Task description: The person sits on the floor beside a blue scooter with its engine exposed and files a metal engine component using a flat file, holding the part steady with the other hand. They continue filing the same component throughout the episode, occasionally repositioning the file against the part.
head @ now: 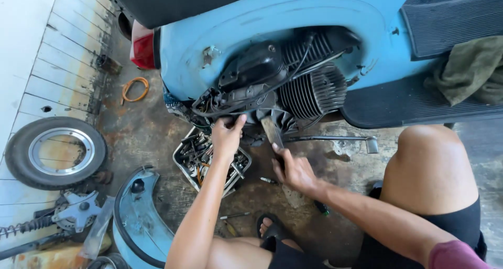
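Note:
A light blue scooter (293,17) stands with its side panel off, baring a black finned engine (309,85). My left hand (226,137) reaches up and touches the engine's underside near black cables, fingers bent on a part I cannot make out. My right hand (293,169) grips a wooden piece (272,132) like a tool handle, its top end pressed under the engine. A metal kick lever (335,139) sticks out to the right, just beyond my right hand.
A tray of tools and bolts (207,159) lies under my left arm. The removed blue side panel (141,216) lies at lower left. A loose tyre on its rim (55,152), a brake hub (78,211), an orange cord (135,89) and a green rag (471,70) surround the spot. My bare knee (429,164) is at right.

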